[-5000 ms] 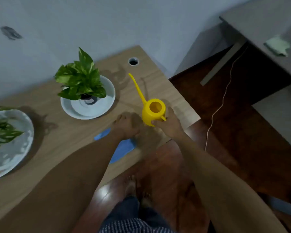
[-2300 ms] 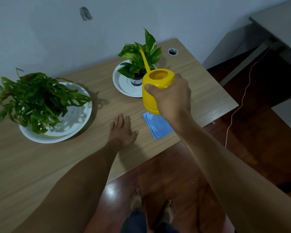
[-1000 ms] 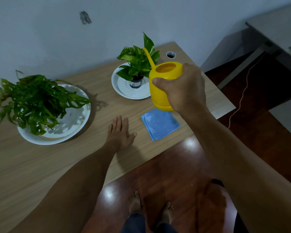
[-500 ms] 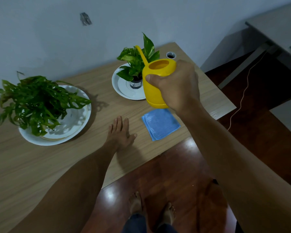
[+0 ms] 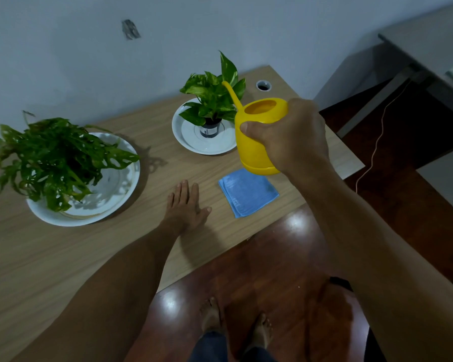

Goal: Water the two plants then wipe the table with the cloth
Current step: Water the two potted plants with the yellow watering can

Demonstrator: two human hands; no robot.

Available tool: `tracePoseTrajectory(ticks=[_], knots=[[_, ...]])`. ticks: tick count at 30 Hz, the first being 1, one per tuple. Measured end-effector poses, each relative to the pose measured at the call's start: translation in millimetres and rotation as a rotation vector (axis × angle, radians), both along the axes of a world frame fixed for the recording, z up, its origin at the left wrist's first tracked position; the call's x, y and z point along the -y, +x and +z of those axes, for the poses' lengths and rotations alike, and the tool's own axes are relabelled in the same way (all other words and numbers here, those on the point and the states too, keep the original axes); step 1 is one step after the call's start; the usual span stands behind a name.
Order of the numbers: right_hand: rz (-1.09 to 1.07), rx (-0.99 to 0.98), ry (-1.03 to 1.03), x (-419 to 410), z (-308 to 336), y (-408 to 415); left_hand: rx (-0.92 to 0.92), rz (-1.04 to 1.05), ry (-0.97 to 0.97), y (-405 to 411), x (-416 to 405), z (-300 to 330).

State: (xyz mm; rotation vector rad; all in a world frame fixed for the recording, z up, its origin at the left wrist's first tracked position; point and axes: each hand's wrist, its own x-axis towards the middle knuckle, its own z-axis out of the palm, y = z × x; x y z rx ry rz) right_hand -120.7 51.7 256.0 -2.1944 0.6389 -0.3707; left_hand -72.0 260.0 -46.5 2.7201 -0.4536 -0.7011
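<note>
My right hand (image 5: pixel 293 134) grips a yellow watering can (image 5: pixel 254 137) and holds it in the air above the table's right part. Its thin spout points up and left into the leaves of the small potted plant (image 5: pixel 215 97), which stands on a white saucer (image 5: pixel 191 138). A larger leafy plant (image 5: pixel 53 158) sits in a wide white dish (image 5: pixel 113 199) at the left. A folded blue cloth (image 5: pixel 247 192) lies on the wooden table (image 5: pixel 37 257) near its front edge, below the can. My left hand (image 5: pixel 185 205) rests flat on the table, left of the cloth.
A round cable hole (image 5: pixel 263 85) is in the table's far right corner. The wall runs close behind both plants. To the right, a grey desk (image 5: pixel 429 45) stands over dark wooden floor, with a thin cord (image 5: pixel 374 150) hanging down. My bare feet (image 5: pixel 236 322) stand at the table's front edge.
I lifted the can off the table, then carried it up to the small plant. In the last second it has stayed near the plant, shifting a little, spout among the leaves. My left hand stayed flat.
</note>
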Motion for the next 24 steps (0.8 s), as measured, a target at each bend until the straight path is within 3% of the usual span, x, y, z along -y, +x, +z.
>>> tracePoseTrajectory(ticks=[13, 24], knots=[[0.033, 0.086, -0.021, -7.5, 7.6, 14.8, 0.008, 0.022, -0.020, -1.7, 0.4, 0.0], [0.094, -0.031, -0.011, -7.9, 10.3, -1.3, 0.053, 0.029, -0.018, -2.0, -1.0, -8.9]])
